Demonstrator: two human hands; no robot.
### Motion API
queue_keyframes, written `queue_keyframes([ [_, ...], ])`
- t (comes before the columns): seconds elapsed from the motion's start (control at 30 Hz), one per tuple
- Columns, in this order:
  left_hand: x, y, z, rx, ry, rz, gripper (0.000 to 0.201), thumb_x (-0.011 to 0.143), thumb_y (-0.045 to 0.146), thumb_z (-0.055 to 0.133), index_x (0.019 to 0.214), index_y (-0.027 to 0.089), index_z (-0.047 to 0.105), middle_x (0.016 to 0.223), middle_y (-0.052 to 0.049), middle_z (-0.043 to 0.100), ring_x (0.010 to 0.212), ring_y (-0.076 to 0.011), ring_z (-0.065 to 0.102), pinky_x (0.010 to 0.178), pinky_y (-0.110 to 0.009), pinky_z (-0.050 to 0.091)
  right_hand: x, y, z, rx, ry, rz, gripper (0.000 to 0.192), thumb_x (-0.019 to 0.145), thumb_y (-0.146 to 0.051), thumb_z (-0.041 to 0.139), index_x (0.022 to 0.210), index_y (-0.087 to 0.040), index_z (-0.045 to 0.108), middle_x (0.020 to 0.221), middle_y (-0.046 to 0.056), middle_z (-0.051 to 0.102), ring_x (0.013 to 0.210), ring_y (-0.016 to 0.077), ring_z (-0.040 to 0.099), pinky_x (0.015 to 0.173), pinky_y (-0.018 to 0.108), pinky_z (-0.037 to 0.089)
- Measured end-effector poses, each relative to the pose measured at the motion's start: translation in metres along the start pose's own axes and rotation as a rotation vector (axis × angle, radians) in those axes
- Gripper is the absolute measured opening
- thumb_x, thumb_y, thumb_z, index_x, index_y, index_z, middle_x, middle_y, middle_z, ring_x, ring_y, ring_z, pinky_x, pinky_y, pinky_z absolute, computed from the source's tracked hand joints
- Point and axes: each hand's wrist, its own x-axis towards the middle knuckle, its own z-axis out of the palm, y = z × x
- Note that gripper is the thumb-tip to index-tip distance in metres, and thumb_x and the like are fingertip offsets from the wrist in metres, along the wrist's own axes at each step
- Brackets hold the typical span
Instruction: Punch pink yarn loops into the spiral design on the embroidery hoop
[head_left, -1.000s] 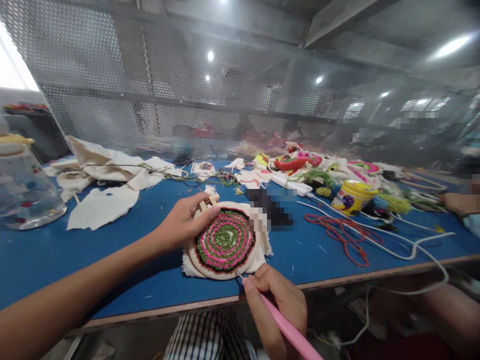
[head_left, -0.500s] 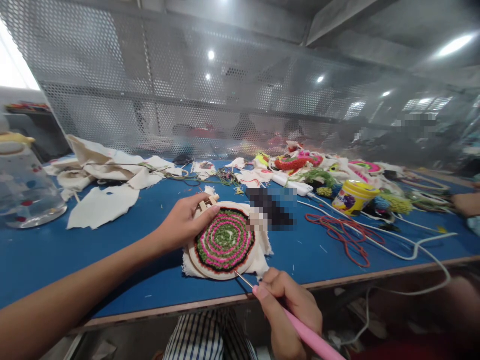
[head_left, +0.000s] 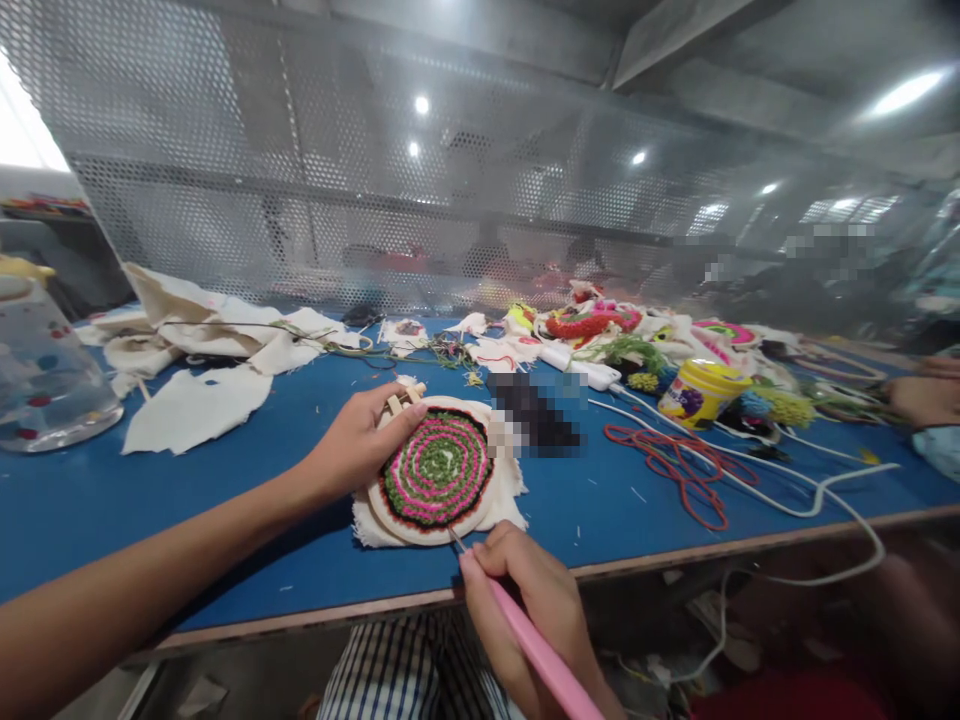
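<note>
Pink needle tool (head_left: 541, 648) clamped in right hand (head_left: 534, 580), left hand (head_left: 364, 435) gripping wooden hoop (head_left: 427, 537) of looped yarn (head_left: 437, 465)

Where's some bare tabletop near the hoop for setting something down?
The blue tabletop looks mostly bare at left, between the clear bottle, cream cloth and left forearm, and at right, between the hoop and red cord, nearer than the blurred dark item. It's crowded back right, around the yarn heap and yellow tub.
</note>
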Motion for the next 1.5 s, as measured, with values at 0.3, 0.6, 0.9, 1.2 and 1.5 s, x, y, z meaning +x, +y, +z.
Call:
queue_keyframes([
  [0.3, 0.003, -0.01, 0.001, 0.093, 0.002, 0.005, 0.032, 0.083, 0.043, 0.043, 0.073, 0.015, 0.053, 0.066, 0.0, 0.051, 0.063, -0.0152, 0.046, 0.057, -0.024, 0.037, 0.008, 0.001, 0.001, 0.005, -0.012, 0.104, 0.02, 0.082, -0.014, 0.049, 0.064, -0.019, 0.04, 0.058, -0.004, 0.041, 0.052, 0.0086, 0.043, 0.05, 0.02, 0.033],
  [0.6, 0.003, -0.01, 0.001, 0.108, 0.004, -0.006, 0.032, 0.082, 0.043, 0.042, 0.073, 0.015, 0.054, 0.064, 0.001, 0.052, 0.062, -0.0156, 0.048, 0.056, -0.024, 0.039, -0.009, 0.007, 0.0, 0.141, 0.17, 0.148, 0.027, 0.079, -0.012, 0.05, 0.06, -0.019, 0.033, 0.054, -0.005, 0.036, 0.048, 0.0081, 0.038, 0.047, 0.021, 0.031],
  [0.9, 0.002, -0.008, 0.001, 0.109, 0.013, -0.008, 0.031, 0.082, 0.042, 0.042, 0.073, 0.015, 0.054, 0.066, 0.0, 0.052, 0.063, -0.0157, 0.048, 0.058, -0.024, 0.038, -0.009, 0.008, 0.0, 0.174, 0.202, 0.152, 0.028, 0.079, -0.012, 0.052, 0.058, -0.019, 0.035, 0.051, -0.006, 0.037, 0.046, 0.0079, 0.04, 0.045, 0.02, 0.032],
  [1.2, 0.002, -0.013, 0.004, 0.045, 0.009, -0.045, 0.032, 0.082, 0.043, 0.042, 0.075, 0.014, 0.055, 0.065, 0.0, 0.051, 0.062, -0.0153, 0.046, 0.056, -0.024, 0.038, -0.009, 0.001, 0.003, 0.048, 0.156, 0.104, 0.022, 0.081, -0.012, 0.051, 0.062, -0.019, 0.042, 0.054, -0.004, 0.044, 0.048, 0.0078, 0.043, 0.05, 0.02, 0.035],
  [1.5, 0.002, -0.014, 0.007, 0.085, -0.006, -0.024, 0.034, 0.081, 0.045, 0.042, 0.074, 0.014, 0.055, 0.066, 0.0, 0.054, 0.063, -0.0157, 0.047, 0.056, -0.024, 0.039, -0.011, 0.003, 0.003, 0.191, 0.176, 0.166, 0.027, 0.083, -0.014, 0.049, 0.06, -0.019, 0.035, 0.055, -0.006, 0.037, 0.05, 0.0067, 0.039, 0.051, 0.02, 0.031],
])
